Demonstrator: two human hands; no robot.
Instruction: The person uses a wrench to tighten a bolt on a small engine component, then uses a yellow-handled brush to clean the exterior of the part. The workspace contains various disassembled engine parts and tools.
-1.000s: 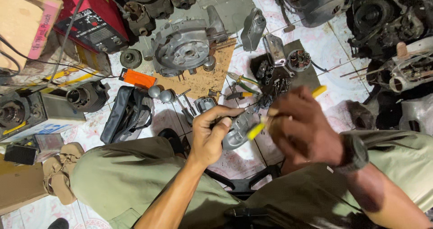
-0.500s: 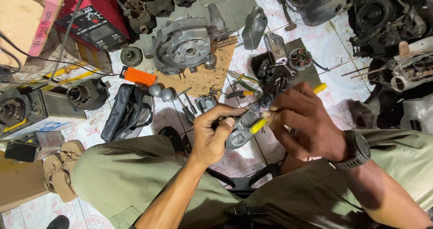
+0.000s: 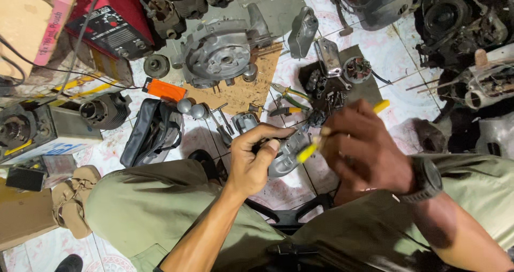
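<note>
Fingers of the left hand grip a grey metal part above the knees; the right hand closes around a yellow-handled tool touching it. Pliers lie on the tiled floor beyond.

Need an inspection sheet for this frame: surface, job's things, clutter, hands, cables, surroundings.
Surface: tiled floor, patterned, crowded with parts.
Job's things: grey metal part held over the lap; yellow-handled tool against it.
Clutter: large round engine casing on a brown board; orange block; pliers; black pouch; two round knobs.
Hands: left hand grips the metal part; right hand, blurred, holds the tool; watch on that wrist.
Cables: black cable runs from the red machine.
Surroundings: engine parts top right; cardboard box top left; sandals lower left.
</note>
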